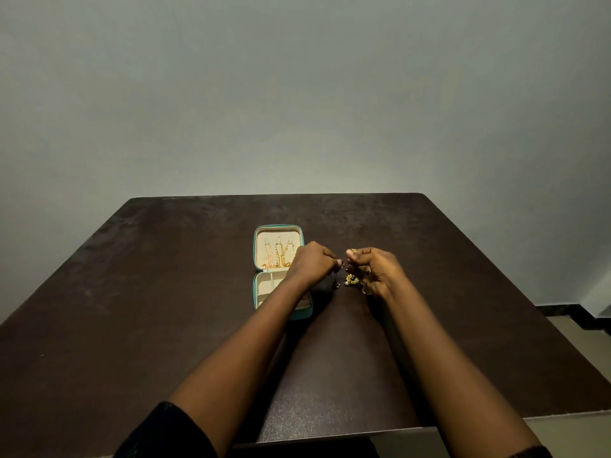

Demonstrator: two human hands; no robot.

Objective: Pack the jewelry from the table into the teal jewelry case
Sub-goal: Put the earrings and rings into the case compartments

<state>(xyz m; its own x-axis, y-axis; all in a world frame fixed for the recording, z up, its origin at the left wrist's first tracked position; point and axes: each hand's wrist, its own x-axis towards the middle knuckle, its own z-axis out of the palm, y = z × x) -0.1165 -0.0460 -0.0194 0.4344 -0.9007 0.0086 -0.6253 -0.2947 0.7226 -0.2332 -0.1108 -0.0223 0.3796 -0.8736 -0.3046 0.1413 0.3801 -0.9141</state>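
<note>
The teal jewelry case [257, 246] lies open on the dark table, cream-lined, with gold chains [281, 254] hanging in its lid half. My left hand [312, 262] reaches over the case's right side and pinches a small dark beaded piece [340, 264] at its fingertips. My right hand [375, 269] is just to the right, fingers curled, pinching a small gold piece [353, 251]. A gold ornament [351, 280] lies on the table between and below the hands. The case's lower tray is partly hidden by my left forearm.
The dark brown table [165, 309] stands against a plain pale wall. Its right edge drops to a tiled floor [582, 332]. A small ring-like item [366, 291] lies under my right palm.
</note>
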